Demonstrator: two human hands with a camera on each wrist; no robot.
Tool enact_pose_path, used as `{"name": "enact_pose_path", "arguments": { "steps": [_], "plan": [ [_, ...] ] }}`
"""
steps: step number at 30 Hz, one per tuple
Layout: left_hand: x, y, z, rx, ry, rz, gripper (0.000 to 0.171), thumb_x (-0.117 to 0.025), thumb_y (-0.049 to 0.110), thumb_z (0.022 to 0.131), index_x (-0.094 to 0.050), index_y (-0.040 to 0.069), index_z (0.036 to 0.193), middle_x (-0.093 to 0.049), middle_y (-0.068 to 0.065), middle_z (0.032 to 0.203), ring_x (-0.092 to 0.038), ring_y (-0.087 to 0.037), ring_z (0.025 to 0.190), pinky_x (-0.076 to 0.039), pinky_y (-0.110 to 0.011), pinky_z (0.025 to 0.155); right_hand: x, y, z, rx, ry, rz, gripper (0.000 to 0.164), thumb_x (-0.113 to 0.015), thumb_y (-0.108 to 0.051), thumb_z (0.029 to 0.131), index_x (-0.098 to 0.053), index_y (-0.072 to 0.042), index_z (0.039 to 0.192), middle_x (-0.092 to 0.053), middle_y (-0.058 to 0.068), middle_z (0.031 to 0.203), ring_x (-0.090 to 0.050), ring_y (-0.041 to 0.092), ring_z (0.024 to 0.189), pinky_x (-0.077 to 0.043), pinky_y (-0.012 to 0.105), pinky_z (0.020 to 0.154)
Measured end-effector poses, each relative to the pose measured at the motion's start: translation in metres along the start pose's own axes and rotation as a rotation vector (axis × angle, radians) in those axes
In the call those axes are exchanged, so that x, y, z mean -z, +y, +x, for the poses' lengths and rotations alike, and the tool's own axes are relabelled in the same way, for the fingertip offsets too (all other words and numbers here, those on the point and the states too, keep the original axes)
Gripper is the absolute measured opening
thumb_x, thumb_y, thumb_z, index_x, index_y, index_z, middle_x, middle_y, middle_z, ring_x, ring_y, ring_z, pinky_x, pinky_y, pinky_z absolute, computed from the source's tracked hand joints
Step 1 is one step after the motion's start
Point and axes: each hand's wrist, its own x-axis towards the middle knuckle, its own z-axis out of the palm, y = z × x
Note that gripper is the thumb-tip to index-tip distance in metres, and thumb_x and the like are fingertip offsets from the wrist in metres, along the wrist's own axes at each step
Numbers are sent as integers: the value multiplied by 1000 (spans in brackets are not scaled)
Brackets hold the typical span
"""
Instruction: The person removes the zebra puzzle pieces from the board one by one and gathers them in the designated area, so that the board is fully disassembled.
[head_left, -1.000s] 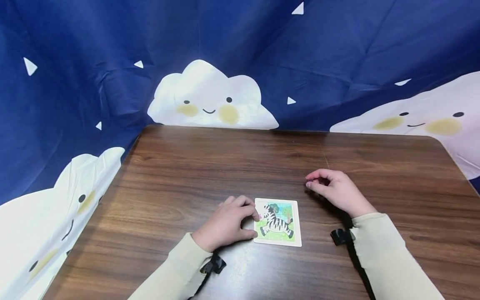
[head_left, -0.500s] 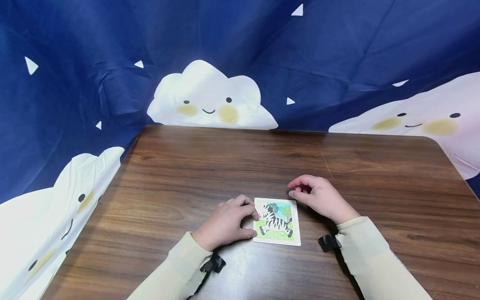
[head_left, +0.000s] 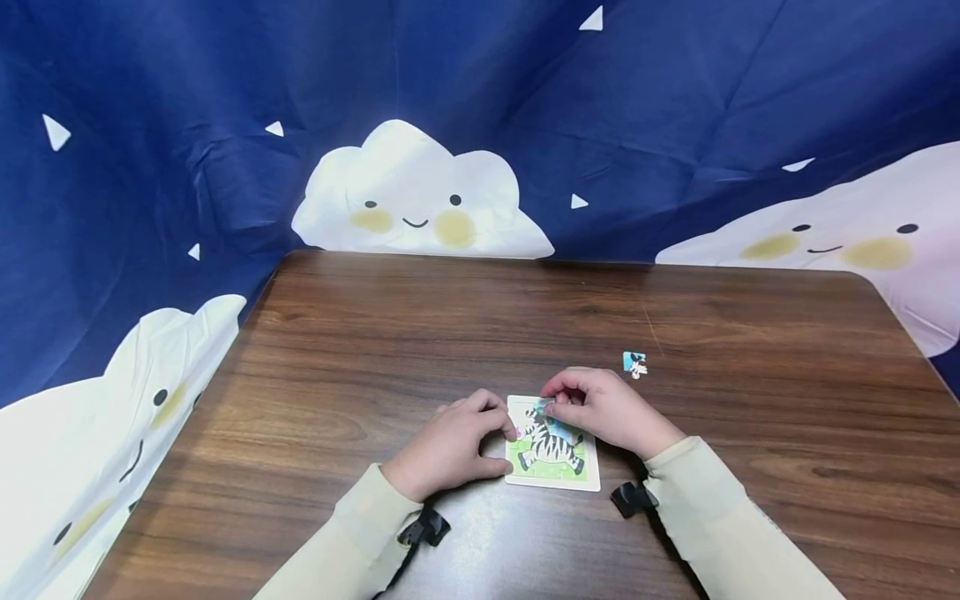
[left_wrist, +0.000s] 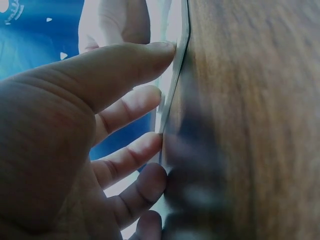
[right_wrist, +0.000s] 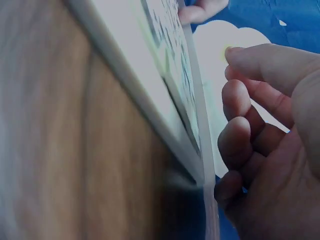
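A square jigsaw puzzle (head_left: 558, 471) with a zebra picture and a pale frame lies flat on the table. My left hand (head_left: 453, 450) holds its left edge, with the thumb at the near corner. In the left wrist view, the thumb (left_wrist: 135, 57) and fingertips meet the frame's thin rim. Over the upper part of the picture is my right hand (head_left: 611, 412), thumb and index finger close together. Bluish colour shows at those fingertips; I cannot tell whether they pinch a piece. A blue, black and white puzzle piece (head_left: 634, 364) lies loose beyond the right hand.
The brown wooden table (head_left: 360, 333) reaches back to a dark blue curtain (head_left: 637, 108) printed with smiling white clouds and small triangles. Black straps circle both wrists, over beige sleeves (head_left: 735, 517).
My right hand has moved left and toward me, from the table right of the puzzle to over the picture. The loose piece is now uncovered. The left hand stays in place.
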Motion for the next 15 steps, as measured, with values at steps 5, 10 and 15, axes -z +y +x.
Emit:
{"name": "enact_pose_path", "arguments": {
  "steps": [5,10,15],
  "plan": [
    [0,0,0,-4,2,4,31,-83,38,80,-70,28,106,-56,9,118,-58,-14,104,-43,-41,87,-7,-2,3,25,-34,-21,11,-73,-11,88,-74,-14,98,-59,-10,81,-54,7,76,-45,24,69],
    [-1,-1,1,-17,3,17,32,-83,38,80,-70,27,106,-56,11,109,-58,-12,95,-42,-38,81,-12,-5,4,31,-65,-78,13,-74,-13,87,-75,-15,100,-57,-11,80,-52,6,75,-43,25,69],
    [0,-1,1,-24,-3,32,31,-82,39,80,-69,27,106,-58,12,104,-57,-11,90,-41,-34,77,-16,-8,7,43,-60,-167,14,-76,-15,85,-76,-16,100,-54,-13,77,-51,5,73,-42,25,68]
  ]
}}
